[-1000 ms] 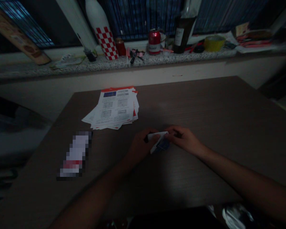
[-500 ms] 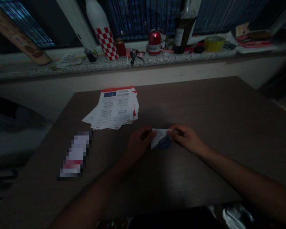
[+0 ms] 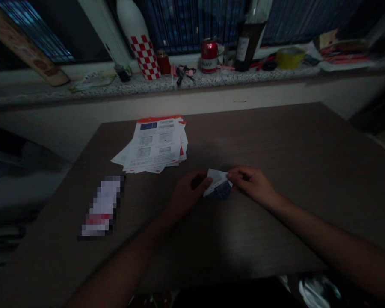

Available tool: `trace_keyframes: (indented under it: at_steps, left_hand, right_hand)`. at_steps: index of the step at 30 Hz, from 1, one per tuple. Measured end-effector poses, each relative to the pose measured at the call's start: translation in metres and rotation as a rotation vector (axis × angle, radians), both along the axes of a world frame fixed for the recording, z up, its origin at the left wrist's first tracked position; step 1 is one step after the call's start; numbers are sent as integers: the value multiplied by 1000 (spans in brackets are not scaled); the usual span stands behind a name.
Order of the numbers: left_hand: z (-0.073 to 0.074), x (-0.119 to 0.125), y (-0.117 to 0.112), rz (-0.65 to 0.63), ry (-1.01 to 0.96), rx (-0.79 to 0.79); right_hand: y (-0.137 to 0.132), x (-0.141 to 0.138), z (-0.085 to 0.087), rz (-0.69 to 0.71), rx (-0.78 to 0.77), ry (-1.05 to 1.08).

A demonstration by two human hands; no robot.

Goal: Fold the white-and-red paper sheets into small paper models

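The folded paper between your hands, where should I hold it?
Probably pinch the white upper edge of the folded paper from either side, as the left hand and right hand do: that edge is straight and easy to reach, while the dark blue part sits lower, toward the table.

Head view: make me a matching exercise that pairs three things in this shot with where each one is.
Things:
1. Folded paper
2. Stack of printed sheets
3. Red can

Places:
A. Standing on the granite sill
B. Pinched between the left hand and the right hand
C. Lying on the brown table

Right pairs: 1-B; 2-C; 3-A
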State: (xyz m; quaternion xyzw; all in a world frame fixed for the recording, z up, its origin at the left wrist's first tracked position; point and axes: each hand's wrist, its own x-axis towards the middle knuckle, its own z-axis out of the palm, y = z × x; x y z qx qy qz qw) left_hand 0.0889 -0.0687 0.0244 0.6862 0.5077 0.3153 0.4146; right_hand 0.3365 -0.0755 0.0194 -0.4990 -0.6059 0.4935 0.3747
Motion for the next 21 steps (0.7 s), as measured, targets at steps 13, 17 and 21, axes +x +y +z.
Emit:
trace_keyframes:
  at_steps: [13, 17, 21]
  left_hand:
    - [-3, -5, 6, 29, -76, -22]
    - [-5, -7, 6, 48, -102, -31]
    - [-6, -7, 7, 37, -99, -53]
  right_hand:
    - [0, 1, -6, 49, -112, 130]
    - [0, 0, -8, 59, -123, 138]
    - [1, 2, -12, 64, -100, 122]
